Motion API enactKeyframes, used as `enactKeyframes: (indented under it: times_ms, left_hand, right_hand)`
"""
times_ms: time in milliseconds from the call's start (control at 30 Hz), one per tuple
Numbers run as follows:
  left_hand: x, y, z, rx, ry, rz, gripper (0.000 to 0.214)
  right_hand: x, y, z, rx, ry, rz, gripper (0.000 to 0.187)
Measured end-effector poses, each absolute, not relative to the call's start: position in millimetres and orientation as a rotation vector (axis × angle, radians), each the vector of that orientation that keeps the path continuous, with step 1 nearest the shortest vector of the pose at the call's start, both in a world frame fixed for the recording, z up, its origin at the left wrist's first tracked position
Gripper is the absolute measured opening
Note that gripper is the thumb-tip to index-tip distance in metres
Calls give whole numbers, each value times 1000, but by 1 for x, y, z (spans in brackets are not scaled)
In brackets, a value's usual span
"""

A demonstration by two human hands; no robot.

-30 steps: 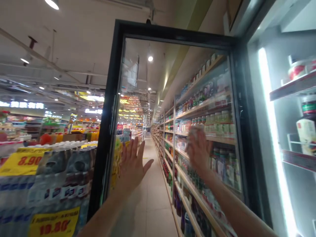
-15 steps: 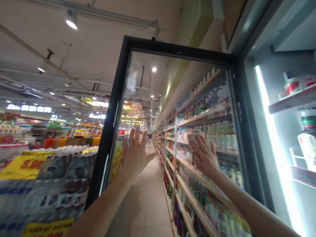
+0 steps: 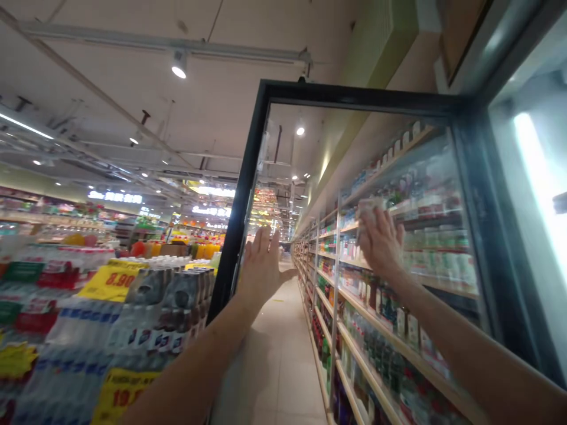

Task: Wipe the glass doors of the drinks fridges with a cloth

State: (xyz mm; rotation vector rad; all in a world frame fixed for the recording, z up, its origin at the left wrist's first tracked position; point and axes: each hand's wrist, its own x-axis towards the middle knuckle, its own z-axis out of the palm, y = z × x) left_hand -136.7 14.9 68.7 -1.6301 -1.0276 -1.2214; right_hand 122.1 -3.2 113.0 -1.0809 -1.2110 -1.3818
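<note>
A glass door (image 3: 248, 183) with a dark frame stands swung out in front of me. My left hand (image 3: 262, 265) lies against the glass near the frame's left side, fingers stretched and thumb pointing right. Higher up and to the right, my right hand (image 3: 381, 245) presses a crumpled pale cloth (image 3: 371, 205) to the pane. Most of the cloth is hidden under the fingers, which are slightly blurred.
Through the pane, long shelves (image 3: 367, 321) of bottles line a tiled aisle (image 3: 287, 360). At left are stacked bottle packs (image 3: 80, 330) with yellow price signs (image 3: 113, 280). A lit cooler interior (image 3: 538, 171) glows at far right, blurred.
My view has turned left, so the door sits further right in it. The right hand has moved the cloth up and a little left over the glass. My left hand stays by the frame.
</note>
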Motion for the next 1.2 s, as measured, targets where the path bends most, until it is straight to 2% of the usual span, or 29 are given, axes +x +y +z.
enactKeyframes:
  times_ms: [100, 267, 433, 533, 633, 700, 800, 867, 1000, 1067, 1133, 1200]
  left_hand:
    - [-139, 23, 66, -1632, -1058, -1253, 85]
    - [-154, 32, 60, -1677, -982, -1280, 82]
    - [-169, 37, 51, -1670, -950, -1337, 84]
    - [-182, 28, 45, -1690, -829, -1298, 75]
    - [-204, 15, 43, -1611, -639, -1257, 55]
    - [-218, 9, 46, -1497, -618, -1306, 48]
    - [-229, 6, 54, -1395, -698, -1423, 48]
    - [-231, 3, 58, -1400, -735, -1452, 49]
    - [-233, -7, 56, -1466, -768, -1434, 46]
    - [-236, -12, 54, -1479, -781, -1431, 45]
    - [-237, -15, 53, -1490, -788, -1428, 44]
    - [-234, -16, 54, -1493, -780, -1429, 43]
  right_hand:
    - [100, 3, 125, -1122, -1145, -1277, 46]
    - [55, 10, 133, -906, -1751, -1563, 43]
    - [32, 12, 174, -1059, -1392, -1319, 45]
    - [5, 18, 154, -896, -1653, -1434, 44]
    - [-22, 19, 135, -666, -1990, -1562, 42]
    - [-35, 16, 149, -768, -1945, -1494, 44]
    - [-49, 9, 177, -1012, -1648, -1324, 47]
    - [-56, 6, 159, -947, -1727, -1357, 46]
    - [-49, 6, 45, -592, -2196, -1483, 46]
    - [-37, 7, 15, -404, -2344, -1535, 44]
    - [-27, 6, 31, -431, -2298, -1565, 43]
    - [-21, 5, 75, -741, -1988, -1513, 45]
